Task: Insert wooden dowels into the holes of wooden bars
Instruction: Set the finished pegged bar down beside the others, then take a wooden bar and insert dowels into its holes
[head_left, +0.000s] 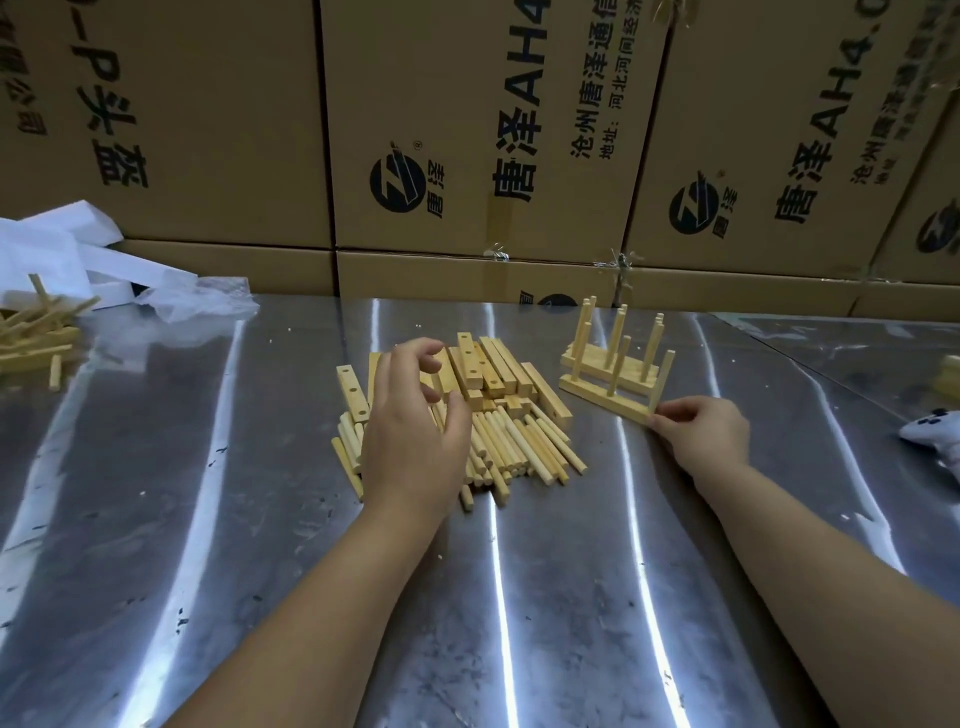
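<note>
Roughly early-to-mid task, judging by the piles. Left hand (410, 431) hovers over the stock heap, fingers loosely spread and a bit curled, nothing in it that I can see. Just beyond its fingers: blank bars (488, 369) stacked, holes showing on a few, no dowels in them. Loose dowels (524, 447) lie under its palm and fan out toward the right hand, dozens of them. Right hand (701, 431) is down at the metal table (519, 597), thumb and fingertips pinching the near end of the front finished bar (605, 397). That bar has upright dowels seated in it. Just beyond it, away from the right hand, more finished bars (597, 358) stand close together, dowels up; looks like three in all, but they overlap so the count is unsure. Done: a small set. Left: most of the blank bars and nearly all the loose dowels. Next is likely the left hand taking a blank bar or a dowel. Far out past the left hand: another heap of sticks (31, 338) and white wrapping (62, 249). Cardboard boxes (467, 130) wall the back.
</note>
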